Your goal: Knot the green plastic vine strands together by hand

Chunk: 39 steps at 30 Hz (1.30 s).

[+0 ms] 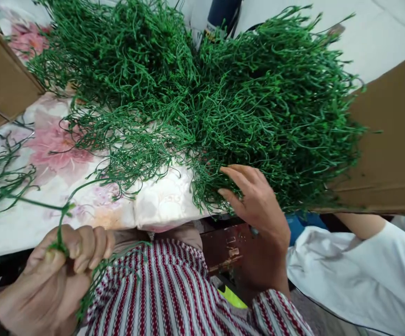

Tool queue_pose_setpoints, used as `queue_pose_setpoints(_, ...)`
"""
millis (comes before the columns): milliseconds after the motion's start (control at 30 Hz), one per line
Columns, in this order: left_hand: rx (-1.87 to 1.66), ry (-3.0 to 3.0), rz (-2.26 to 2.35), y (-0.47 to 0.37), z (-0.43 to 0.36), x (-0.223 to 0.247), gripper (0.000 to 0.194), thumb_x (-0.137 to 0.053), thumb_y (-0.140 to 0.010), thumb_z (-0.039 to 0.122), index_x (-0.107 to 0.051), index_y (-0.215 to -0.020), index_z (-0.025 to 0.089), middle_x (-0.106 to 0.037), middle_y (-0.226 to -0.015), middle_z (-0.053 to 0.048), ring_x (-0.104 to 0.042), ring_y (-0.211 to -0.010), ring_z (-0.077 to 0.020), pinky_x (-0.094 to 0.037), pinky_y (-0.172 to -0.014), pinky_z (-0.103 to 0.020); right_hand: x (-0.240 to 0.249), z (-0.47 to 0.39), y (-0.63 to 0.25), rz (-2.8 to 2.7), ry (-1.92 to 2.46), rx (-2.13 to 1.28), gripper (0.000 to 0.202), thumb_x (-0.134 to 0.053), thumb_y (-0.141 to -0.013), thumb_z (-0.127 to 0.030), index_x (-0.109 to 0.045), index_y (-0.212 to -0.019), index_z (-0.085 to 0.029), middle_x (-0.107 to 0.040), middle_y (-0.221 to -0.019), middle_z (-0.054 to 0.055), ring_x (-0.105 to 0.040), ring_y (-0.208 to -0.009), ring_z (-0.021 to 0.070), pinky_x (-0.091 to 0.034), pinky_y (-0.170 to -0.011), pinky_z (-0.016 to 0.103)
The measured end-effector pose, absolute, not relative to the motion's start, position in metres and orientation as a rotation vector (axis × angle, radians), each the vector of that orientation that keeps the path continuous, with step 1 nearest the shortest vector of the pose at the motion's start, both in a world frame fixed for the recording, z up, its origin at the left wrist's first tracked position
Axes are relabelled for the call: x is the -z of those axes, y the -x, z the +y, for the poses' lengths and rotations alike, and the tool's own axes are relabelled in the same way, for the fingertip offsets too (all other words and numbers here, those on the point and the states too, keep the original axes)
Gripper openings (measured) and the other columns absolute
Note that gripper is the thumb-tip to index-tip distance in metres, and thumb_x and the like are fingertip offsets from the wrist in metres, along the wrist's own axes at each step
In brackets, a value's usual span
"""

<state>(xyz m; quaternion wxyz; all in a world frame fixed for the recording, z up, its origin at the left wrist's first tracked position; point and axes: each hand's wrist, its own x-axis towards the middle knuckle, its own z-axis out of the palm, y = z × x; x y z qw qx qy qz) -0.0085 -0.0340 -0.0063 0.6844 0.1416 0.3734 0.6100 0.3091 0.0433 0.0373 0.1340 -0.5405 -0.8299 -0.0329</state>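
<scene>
My left hand (67, 256) is closed round a bunch of thin green plant stems that look artificial. A forked green stem (63, 214) stands up out of its fist, and more strands hang below the fingers. At the front of a large heap of the same branching green stems (279, 107), my right hand (254, 200) has its thumb and fingers apart. The fingertips touch or nearly touch the heap's front edge, with nothing visibly held. A second mound of green stems (118, 51) spreads at the back left.
A flowered white tablecloth (160, 198) covers the table. Loose stems (3, 182) lie at the left. Cardboard stands left (8, 70) and right (391, 140). A dark blue cylinder (221, 16) is behind the heap. Another person's white-clothed arm (359, 266) is at the right.
</scene>
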Motion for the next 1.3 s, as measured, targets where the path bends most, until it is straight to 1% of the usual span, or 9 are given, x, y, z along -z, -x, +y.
queue_pose_setpoints(67, -1.452, -0.488, 0.939, -0.003, -0.026, -0.003, 0.015, -0.065, -0.068, 0.03, -0.054, -0.064, 0.019, -0.049, -0.052, 0.0, -0.045, -0.052, -0.0122, -0.044, -0.056, -0.029, -0.041, 0.04, -0.305, -2.222, 1.453, 0.147, 0.026, -0.055, -0.081, -0.021, -0.058, -0.107, -0.021, -0.062, -0.103, 0.008, -0.056, -0.096, 0.0211, -0.045, -0.086, 0.037)
queue_pose_setpoints(133, -1.493, -0.518, 0.896, -0.014, -0.017, -0.006, 0.015, -0.065, -0.07, 0.031, -0.058, -0.067, 0.018, -0.051, -0.058, 0.0, -0.051, -0.06, -0.0131, -0.048, -0.065, -0.03, -0.037, 0.036, -0.289, -2.105, 1.32, 0.101, 0.019, -0.056, -0.08, -0.015, -0.062, -0.096, -0.021, -0.064, -0.092, 0.005, -0.058, -0.085, 0.0186, -0.047, -0.078, 0.034)
queue_pose_setpoints(333, -1.55, -0.471, 0.799, -0.025, 0.001, 0.003, 0.013, -0.062, -0.074, 0.027, -0.058, -0.066, 0.017, -0.059, -0.074, -0.001, -0.059, -0.08, -0.0143, -0.046, -0.085, -0.033, -0.01, 0.031, -0.207, -2.268, 0.828, -0.692, 0.018, -0.053, -0.082, -0.017, -0.06, -0.1, -0.016, -0.063, -0.091, 0.006, -0.057, -0.086, 0.0163, -0.047, -0.077, 0.03)
queue_pose_setpoints(467, -1.593, -0.452, 0.801, -0.026, 0.001, 0.005, 0.012, -0.063, -0.075, 0.025, -0.057, -0.066, 0.018, -0.057, -0.073, 0.001, -0.059, -0.079, -0.0132, -0.046, -0.082, -0.03, 0.002, 0.031, -0.171, -2.27, 0.753, -0.931, 0.028, -0.056, -0.083, -0.033, -0.056, -0.104, -0.016, -0.062, -0.096, 0.007, -0.056, -0.091, 0.0178, -0.044, -0.08, 0.032)
queue_pose_setpoints(600, -1.689, -0.56, 0.893, -0.028, -0.001, 0.009, 0.01, -0.065, -0.073, 0.027, -0.061, -0.068, 0.02, -0.059, -0.073, 0.001, -0.059, -0.078, -0.0132, -0.046, -0.081, -0.029, 0.009, 0.029, -0.156, -2.245, 0.812, -1.071, 0.039, -0.053, -0.081, -0.05, -0.057, -0.095, -0.014, -0.062, -0.087, 0.007, -0.056, -0.08, 0.0173, -0.044, -0.071, 0.03)
queue_pose_setpoints(800, -1.634, -0.654, 0.93, -0.026, -0.003, 0.013, 0.011, -0.066, -0.073, 0.026, -0.062, -0.066, 0.019, -0.06, -0.066, 0.001, -0.057, -0.067, -0.0118, -0.045, -0.071, -0.027, 0.016, 0.027, -0.154, -2.265, 0.797, -1.201, 0.018, -0.046, -0.088, -0.029, -0.055, -0.08, -0.015, -0.054, -0.071, 0.0, -0.046, -0.062, 0.0092, -0.038, -0.059, 0.022)
queue_pose_setpoints(900, -1.563, -0.56, 0.903, -0.021, -0.004, 0.012, 0.013, -0.064, -0.075, 0.025, -0.06, -0.065, 0.017, -0.062, -0.064, 0.0, -0.057, -0.066, -0.0121, -0.045, -0.071, -0.027, 0.019, 0.027, -0.157, -2.245, 0.724, -1.257, 0.015, -0.043, -0.088, -0.022, -0.056, -0.085, -0.014, -0.052, -0.069, 0.0, -0.046, -0.061, 0.0085, -0.038, -0.059, 0.022)
queue_pose_setpoints(1033, -1.501, -0.502, 0.946, -0.015, -0.005, 0.013, 0.013, -0.067, -0.072, 0.024, -0.06, -0.065, 0.015, -0.063, -0.067, 0.0, -0.056, -0.062, -0.0106, -0.044, -0.064, -0.024, 0.023, 0.028, -0.159, -2.232, 0.703, -1.317, 0.017, -0.042, -0.089, -0.021, -0.056, -0.085, -0.014, -0.052, -0.067, -0.001, -0.047, -0.061, 0.0086, -0.039, -0.059, 0.022)
queue_pose_setpoints(1300, -1.509, -0.36, 1.009, -0.009, -0.009, 0.021, 0.015, -0.073, -0.064, 0.024, -0.061, -0.063, 0.014, -0.061, -0.06, 0.001, -0.052, -0.052, -0.0079, -0.041, -0.053, -0.02, 0.025, 0.025, -0.159, -2.19, 0.706, -1.298, 0.016, -0.043, -0.088, -0.019, -0.058, -0.089, -0.015, -0.06, -0.081, 0.005, -0.055, -0.078, 0.013, -0.044, -0.072, 0.027)
